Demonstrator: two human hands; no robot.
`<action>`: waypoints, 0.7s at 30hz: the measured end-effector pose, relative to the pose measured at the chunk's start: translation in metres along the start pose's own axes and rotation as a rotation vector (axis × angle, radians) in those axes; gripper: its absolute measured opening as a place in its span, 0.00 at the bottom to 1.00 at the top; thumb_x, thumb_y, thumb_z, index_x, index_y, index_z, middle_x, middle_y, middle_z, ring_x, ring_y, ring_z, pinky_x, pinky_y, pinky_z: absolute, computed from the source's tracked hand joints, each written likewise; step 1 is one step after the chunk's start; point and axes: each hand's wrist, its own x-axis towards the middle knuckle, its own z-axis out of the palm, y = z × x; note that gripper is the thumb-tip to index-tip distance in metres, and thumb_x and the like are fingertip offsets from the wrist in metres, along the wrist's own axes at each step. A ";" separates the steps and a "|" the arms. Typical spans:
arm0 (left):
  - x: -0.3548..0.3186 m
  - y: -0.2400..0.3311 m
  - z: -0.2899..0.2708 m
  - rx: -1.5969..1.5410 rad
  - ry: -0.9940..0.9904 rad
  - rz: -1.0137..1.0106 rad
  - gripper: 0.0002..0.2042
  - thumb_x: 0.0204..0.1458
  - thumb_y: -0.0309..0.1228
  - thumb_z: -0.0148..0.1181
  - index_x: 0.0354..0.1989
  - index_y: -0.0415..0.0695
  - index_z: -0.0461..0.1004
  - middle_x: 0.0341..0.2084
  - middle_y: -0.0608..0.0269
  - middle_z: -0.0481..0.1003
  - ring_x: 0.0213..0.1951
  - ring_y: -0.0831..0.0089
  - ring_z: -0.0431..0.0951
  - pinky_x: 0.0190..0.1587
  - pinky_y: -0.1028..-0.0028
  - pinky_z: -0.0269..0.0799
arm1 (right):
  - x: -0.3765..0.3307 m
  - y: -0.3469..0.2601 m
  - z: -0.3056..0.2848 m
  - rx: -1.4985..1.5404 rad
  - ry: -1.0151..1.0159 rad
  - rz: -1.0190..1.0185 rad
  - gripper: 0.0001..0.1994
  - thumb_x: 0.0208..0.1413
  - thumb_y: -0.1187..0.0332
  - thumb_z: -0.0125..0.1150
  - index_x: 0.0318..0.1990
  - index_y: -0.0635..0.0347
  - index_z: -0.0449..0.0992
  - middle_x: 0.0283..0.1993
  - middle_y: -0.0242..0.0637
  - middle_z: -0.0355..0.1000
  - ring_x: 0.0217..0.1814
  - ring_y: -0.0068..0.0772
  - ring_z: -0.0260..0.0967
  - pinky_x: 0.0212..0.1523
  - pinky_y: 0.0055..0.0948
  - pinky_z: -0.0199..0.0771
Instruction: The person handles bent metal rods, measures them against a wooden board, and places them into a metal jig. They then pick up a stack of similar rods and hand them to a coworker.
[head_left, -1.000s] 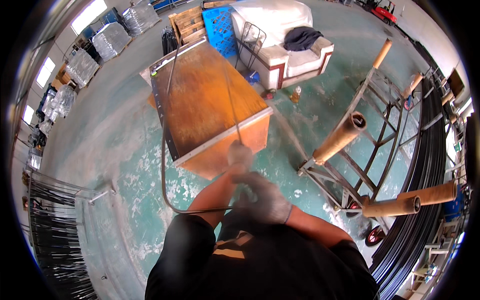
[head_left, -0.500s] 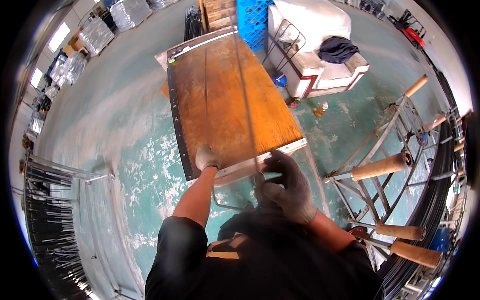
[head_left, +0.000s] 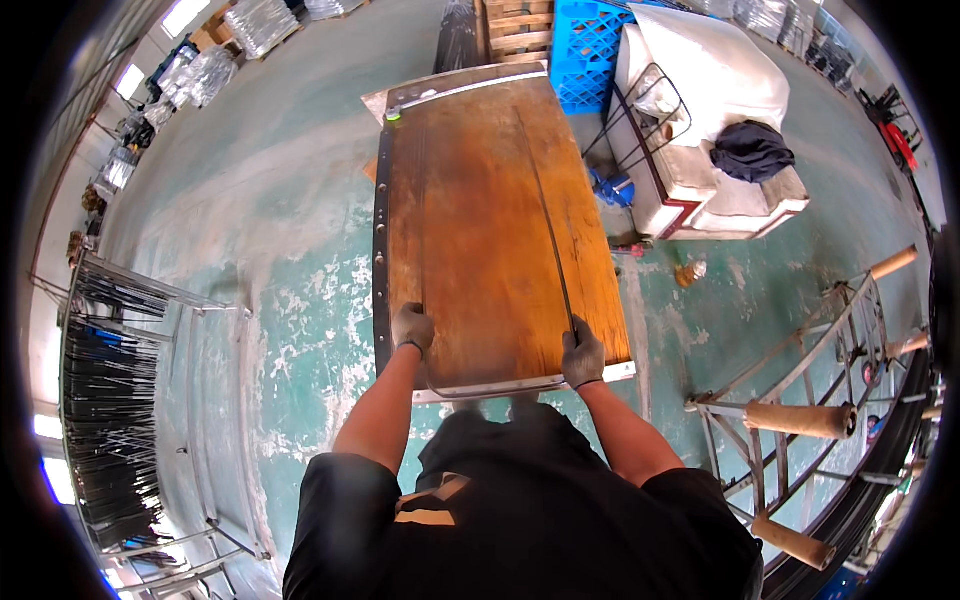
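Note:
A long, thin, dark metal rod bent into a U [head_left: 552,237] lies over the orange-brown board of a worktable [head_left: 480,230]. Its bend is at the near edge and its two legs run away from me; the left leg looks faint and blurred. My left hand [head_left: 413,328], in a grey glove, is closed round the left leg near the bend. On the other leg my right hand [head_left: 583,356], gloved too, is closed close to the table's near right corner. Whether the rod touches the board all along cannot be made out.
Along the table's left side runs a dark strip with bolts [head_left: 381,250]. A worn white armchair [head_left: 690,180] and blue plastic pallet [head_left: 585,60] stand beyond. On the right is a metal rack with roller-like brown arms [head_left: 800,420]; on the left, a rack of dark rods [head_left: 110,400].
My right hand, before raised off the rod with fingers apart, now grips its right leg. That leg has come down and right over the board. The view has shifted leftward.

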 end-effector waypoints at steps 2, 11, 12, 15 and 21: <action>0.006 -0.038 -0.004 0.007 0.009 -0.029 0.16 0.55 0.26 0.59 0.52 0.41 0.85 0.50 0.45 0.86 0.54 0.49 0.86 0.58 0.60 0.80 | 0.001 -0.008 0.020 -0.065 -0.049 -0.002 0.20 0.68 0.65 0.62 0.65 0.57 0.78 0.43 0.52 0.83 0.45 0.55 0.84 0.47 0.48 0.82; -0.067 -0.051 -0.006 0.438 -0.056 0.535 0.18 0.51 0.25 0.60 0.51 0.47 0.86 0.49 0.47 0.84 0.53 0.46 0.83 0.60 0.54 0.78 | 0.016 -0.020 0.024 -0.465 -0.141 -0.202 0.15 0.62 0.63 0.67 0.54 0.52 0.83 0.45 0.48 0.82 0.51 0.60 0.80 0.50 0.56 0.80; -0.079 -0.044 -0.005 0.492 -0.171 0.552 0.16 0.51 0.26 0.61 0.48 0.47 0.86 0.47 0.47 0.84 0.51 0.46 0.83 0.59 0.53 0.78 | 0.020 -0.017 0.027 -0.463 -0.158 -0.163 0.14 0.62 0.63 0.67 0.53 0.53 0.83 0.46 0.49 0.82 0.51 0.60 0.80 0.50 0.56 0.80; -0.107 -0.062 -0.005 0.585 -0.249 0.731 0.08 0.51 0.31 0.64 0.37 0.46 0.85 0.39 0.50 0.82 0.45 0.46 0.83 0.52 0.50 0.79 | 0.012 -0.017 0.035 -0.500 -0.239 -0.054 0.14 0.62 0.63 0.66 0.52 0.54 0.83 0.46 0.50 0.82 0.52 0.60 0.79 0.50 0.56 0.80; -0.104 -0.096 -0.023 0.661 -0.372 0.820 0.05 0.52 0.34 0.65 0.33 0.49 0.83 0.37 0.51 0.81 0.41 0.47 0.84 0.43 0.48 0.80 | -0.009 -0.042 0.053 -0.447 -0.331 -0.065 0.14 0.62 0.62 0.66 0.53 0.53 0.83 0.45 0.49 0.81 0.51 0.59 0.79 0.50 0.56 0.79</action>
